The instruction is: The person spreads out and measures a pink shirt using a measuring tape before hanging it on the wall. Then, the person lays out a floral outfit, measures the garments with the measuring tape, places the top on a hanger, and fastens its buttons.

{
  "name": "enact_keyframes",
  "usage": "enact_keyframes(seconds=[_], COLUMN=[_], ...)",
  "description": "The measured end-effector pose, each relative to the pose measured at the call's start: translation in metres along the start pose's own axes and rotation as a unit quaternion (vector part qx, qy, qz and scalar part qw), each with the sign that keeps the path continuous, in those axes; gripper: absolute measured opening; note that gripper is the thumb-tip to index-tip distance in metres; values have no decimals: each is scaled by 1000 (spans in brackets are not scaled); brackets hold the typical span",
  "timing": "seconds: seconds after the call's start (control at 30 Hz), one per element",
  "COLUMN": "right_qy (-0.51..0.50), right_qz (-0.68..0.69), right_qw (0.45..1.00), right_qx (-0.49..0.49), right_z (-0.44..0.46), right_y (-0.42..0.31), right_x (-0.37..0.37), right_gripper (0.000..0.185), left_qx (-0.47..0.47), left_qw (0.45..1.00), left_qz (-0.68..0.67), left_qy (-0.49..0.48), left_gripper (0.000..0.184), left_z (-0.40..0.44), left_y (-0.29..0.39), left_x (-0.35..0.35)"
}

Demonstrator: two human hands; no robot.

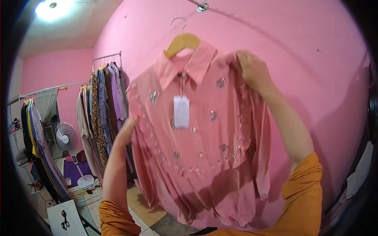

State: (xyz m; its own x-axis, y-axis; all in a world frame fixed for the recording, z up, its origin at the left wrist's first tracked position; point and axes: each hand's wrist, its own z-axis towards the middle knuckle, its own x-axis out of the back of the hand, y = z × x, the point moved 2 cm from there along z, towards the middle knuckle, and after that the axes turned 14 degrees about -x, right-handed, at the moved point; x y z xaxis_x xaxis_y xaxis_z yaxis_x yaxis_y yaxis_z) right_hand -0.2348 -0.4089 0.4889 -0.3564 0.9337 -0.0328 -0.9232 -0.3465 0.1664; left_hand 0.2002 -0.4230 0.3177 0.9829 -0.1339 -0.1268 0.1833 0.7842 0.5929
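A pink collared blouse [204, 137] with flower-shaped jewelled trims hangs on a wooden hanger [183, 42] in front of me. From its collar dangles a white tag [181, 112] on a dark string. My right hand [252, 70] is closed over the blouse's shoulder on the right, fingers curled on the cloth. At the opposite side, my left hand [128, 128] holds the blouse near the upper sleeve; its thumb shows, while most fingers are hidden behind the fabric. The hanger's metal hook [179, 23] appears apart from the wall rail [202, 7] above.
Clothes racks with several garments [103, 106] stand along the left. A white standing fan [66, 137] is behind them. At lower left, dark-handled scissors [65, 220] lie on a white table [59, 208]. A pink wall [307, 78] rises behind the blouse.
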Motion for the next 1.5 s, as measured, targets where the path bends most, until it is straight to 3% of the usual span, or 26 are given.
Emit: enact_keyframes(seconds=[0.07,0.13,0.37,0.53,0.67,0.8,0.83,0.87,0.9,0.93,0.97,1.03,1.07,1.17,1.27,1.33,1.37,1.4,1.47,1.5], right_qy=[-5,27,90,77,36,18,63,107,97,117,136,26,-3,-249,-359,-670,-710,-712,-630,-554], right_qz=[-40,-69,-136,-158,-158,-158,-171,-184,-184,-167,-147,-91,-40,10,82,111,85,92,341,352], right_qw=[999,997,984,981,985,983,980,975,976,979,980,995,999,968,929,729,672,666,649,711], right_qx=[-26,-20,-70,-83,-56,-92,-80,-70,-70,-26,18,22,28,32,52,91,193,200,256,253], right_z=[37,74,159,175,172,157,148,129,110,88,63,-16,-66,-240,-444,-561,-584,-604,-629,-606], right_y=[14,35,34,32,32,28,22,17,10,-4,-18,-49,-64,-102,-128,-133,-140,-143,-154,-165], right_x=[-2,-12,-37,-42,-49,-56,-53,-53,-59,-65,-72,-96,-111,-125,-116,-93,-63,-57,-63,-77], right_gripper=[22,23,24,23,24,29,32,35,35,39,43,47,50,51,48,52,54,54,48,50], left_qx=[82,225,88,86,73,16,9,18,1,-15,-3,-18,9,-5,65,111,134,180,257,288], left_qw=[988,967,996,989,987,978,972,971,938,891,891,762,783,768,780,789,788,779,764,759], left_qz=[105,118,24,108,139,196,220,220,329,433,433,609,588,612,605,592,590,588,573,558], left_qy=[-74,18,2,48,46,67,85,86,114,138,137,220,203,187,149,120,117,125,152,171], left_gripper=[66,63,51,42,40,48,54,54,67,81,81,102,109,107,106,104,103,103,101,100], left_z=[2,-18,10,10,-5,-27,-33,-44,-54,-65,-79,-112,-129,-193,-273,-333,-363,-397,-456,-480], left_y=[-78,-95,-113,-74,-81,-119,-126,-137,-142,-145,-149,-141,-141,-142,-150,-152,-150,-149,-143,-135], left_x=[53,25,10,-19,-14,21,26,30,32,30,20,-6,-11,-28,-27,-20,-17,-10,-2,-3])
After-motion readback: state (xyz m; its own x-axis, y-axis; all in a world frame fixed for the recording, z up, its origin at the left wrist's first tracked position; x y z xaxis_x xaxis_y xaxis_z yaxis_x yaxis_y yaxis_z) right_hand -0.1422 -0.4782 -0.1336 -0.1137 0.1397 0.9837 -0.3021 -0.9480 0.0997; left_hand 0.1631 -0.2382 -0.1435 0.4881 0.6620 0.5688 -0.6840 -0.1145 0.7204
